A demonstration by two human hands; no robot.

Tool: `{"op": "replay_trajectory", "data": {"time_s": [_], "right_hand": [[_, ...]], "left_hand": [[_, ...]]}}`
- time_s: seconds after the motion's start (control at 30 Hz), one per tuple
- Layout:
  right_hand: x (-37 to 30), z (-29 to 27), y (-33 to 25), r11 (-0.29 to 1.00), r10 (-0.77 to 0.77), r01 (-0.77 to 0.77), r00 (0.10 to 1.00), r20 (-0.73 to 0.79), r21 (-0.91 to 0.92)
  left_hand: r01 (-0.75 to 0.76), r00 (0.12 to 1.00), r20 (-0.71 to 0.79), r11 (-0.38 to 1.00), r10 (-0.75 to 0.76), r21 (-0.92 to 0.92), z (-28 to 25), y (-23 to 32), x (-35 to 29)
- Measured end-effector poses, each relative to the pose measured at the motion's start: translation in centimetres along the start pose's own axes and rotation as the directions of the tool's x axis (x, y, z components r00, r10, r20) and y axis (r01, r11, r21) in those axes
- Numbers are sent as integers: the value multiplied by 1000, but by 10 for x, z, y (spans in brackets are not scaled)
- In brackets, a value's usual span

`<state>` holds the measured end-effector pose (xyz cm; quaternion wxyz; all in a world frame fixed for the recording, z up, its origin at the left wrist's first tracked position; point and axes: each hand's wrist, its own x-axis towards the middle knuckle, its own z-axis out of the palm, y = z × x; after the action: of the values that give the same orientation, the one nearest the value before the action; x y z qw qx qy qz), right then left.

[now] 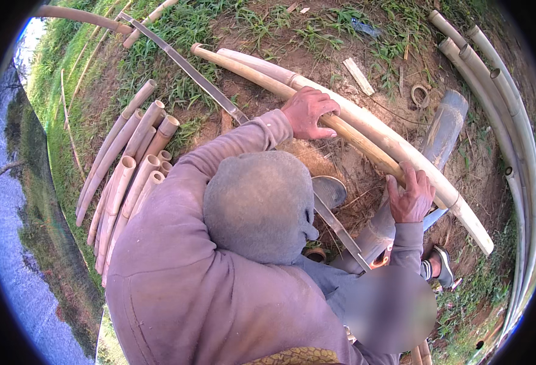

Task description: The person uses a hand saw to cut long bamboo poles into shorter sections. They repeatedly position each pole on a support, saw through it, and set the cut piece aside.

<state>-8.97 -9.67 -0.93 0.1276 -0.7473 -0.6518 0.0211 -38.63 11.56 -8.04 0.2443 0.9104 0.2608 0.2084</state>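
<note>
My left hand (309, 114) is closed over a slender tan bamboo pole (365, 143), its thumb pointing along it. Farther right, my right hand (411, 193) pinches the same pole between thumb and fingers. Beside it on the far side runs a paler, thicker bamboo pole (395, 138), slanting down to the right. Both cross above a thick grey bamboo length (447, 125). Under my right forearm lies a saw, its orange handle (381, 258) and part of its bluish blade (435, 218) showing. A rounded grey cloth shape (259, 207) between my arms hides the ground there.
Cut bamboo lengths (125, 182) are bundled at left; long poles (523, 128) lie at far right. A long flat strip (186, 64) runs diagonally beneath my left arm. A bamboo ring (420, 95) and a pale offcut (358, 76) lie on the soil. Shoes (444, 266) show below.
</note>
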Motion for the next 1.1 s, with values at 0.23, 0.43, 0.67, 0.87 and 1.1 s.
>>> {"op": "replay_trajectory", "data": {"time_s": [0.23, 0.43, 0.67, 0.87, 1.1], "right_hand": [[-27, -27, 46, 1000, 5, -2, 995, 102, -28], [-39, -23, 64, 1000, 9, -8, 997, 78, -7], [-21, -17, 67, 997, 32, -32, 999, 7, -67], [-51, -15, 50, 951, 262, -296, 922, -285, -84], [-208, 40, 76, 558, 829, -812, 533, -170, 170]], "left_hand": [[-218, 976, -16, 975, 218, -35, 26, 21, 2], [-258, 965, -58, 966, 257, -23, 33, 29, 6], [-271, 961, -37, 959, 275, 87, 31, 31, 23], [-262, 964, -4, 950, 266, 169, 46, 24, 37], [-261, 964, 17, 939, 265, 224, 51, 24, 43]]}}
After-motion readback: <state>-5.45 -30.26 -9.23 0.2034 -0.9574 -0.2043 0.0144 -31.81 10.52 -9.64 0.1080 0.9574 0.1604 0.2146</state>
